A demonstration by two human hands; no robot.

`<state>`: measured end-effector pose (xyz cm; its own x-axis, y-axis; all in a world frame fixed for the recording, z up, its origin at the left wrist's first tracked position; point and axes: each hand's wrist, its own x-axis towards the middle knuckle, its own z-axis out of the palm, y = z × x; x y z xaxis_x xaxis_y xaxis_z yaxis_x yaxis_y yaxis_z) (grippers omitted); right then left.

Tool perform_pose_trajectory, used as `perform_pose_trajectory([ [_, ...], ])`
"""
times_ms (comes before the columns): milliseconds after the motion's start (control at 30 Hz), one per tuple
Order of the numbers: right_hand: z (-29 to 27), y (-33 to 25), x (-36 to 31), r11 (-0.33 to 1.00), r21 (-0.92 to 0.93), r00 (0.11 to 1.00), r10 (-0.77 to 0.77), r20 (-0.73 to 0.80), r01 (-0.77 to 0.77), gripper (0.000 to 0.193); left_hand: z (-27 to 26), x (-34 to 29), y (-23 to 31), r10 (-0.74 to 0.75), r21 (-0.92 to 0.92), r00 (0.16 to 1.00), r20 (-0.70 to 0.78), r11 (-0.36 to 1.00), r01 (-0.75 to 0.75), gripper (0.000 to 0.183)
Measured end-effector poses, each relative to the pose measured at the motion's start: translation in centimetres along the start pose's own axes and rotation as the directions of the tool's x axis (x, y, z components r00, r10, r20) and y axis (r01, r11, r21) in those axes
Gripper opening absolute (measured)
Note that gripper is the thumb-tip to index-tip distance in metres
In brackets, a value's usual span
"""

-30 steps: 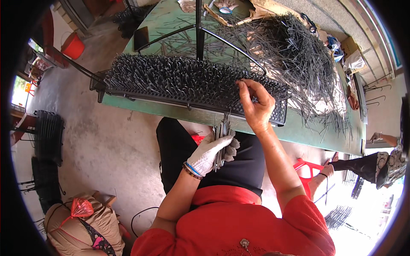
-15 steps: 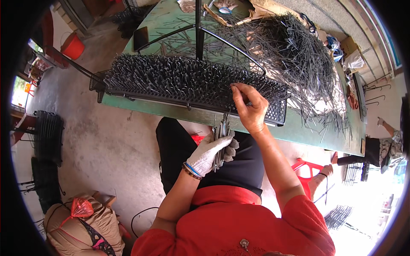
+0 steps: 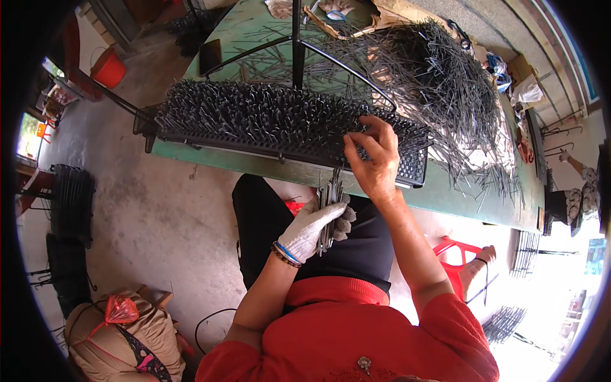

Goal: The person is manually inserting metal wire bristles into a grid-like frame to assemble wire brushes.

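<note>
My left hand point(image 3: 315, 228), in a white knit glove, is closed around an upright bundle of thin grey metal strips point(image 3: 330, 191) above my lap. My bare right hand point(image 3: 377, 159) is over the right part of a long black perforated rack point(image 3: 412, 172). Its fingers are bent and apart, with the fingertips close to the upright pieces; no strip shows between them. Many thin dark metal pieces point(image 3: 254, 114) stand densely packed in the rack, more sparsely at its right end. The rack lies along the near edge of the green table point(image 3: 254, 167).
A large loose heap of dark strips point(image 3: 445, 83) covers the table's back right. A black metal frame point(image 3: 297, 63) rises behind the rack. A dark flat object point(image 3: 209, 58) lies at the left. A red stool point(image 3: 453, 254) and another person's arm point(image 3: 573, 162) are at the right.
My right hand's fingers have spread from a pinch, and the hand has shifted slightly over the rack. My left hand stays put with its bundle. The other person at the right has moved.
</note>
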<state>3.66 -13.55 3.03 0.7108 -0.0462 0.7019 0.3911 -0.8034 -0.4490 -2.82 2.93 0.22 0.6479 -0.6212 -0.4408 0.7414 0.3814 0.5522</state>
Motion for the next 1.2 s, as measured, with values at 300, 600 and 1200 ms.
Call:
perform_pose_trajectory([
  [300,-2.0,-0.7,0.9,0.993,0.088,0.988,0.061,0.143,-0.074,0.020,0.1,-0.1,0.2,0.008,0.008,1.000,0.013,1.000,-0.008,0.026],
  [600,-4.4,-1.2,0.3,0.693,0.264,0.648,0.375,0.663,-0.671,0.021,0.9,-0.7,0.8,0.043,0.018,0.996,0.074,0.999,-0.045,0.020],
  [1200,-0.2,-1.6,3.3,0.953,0.291,0.994,0.056,0.097,-0.082,0.017,-0.4,-0.3,0.8,-0.005,0.005,1.000,0.020,1.000,0.005,0.017],
])
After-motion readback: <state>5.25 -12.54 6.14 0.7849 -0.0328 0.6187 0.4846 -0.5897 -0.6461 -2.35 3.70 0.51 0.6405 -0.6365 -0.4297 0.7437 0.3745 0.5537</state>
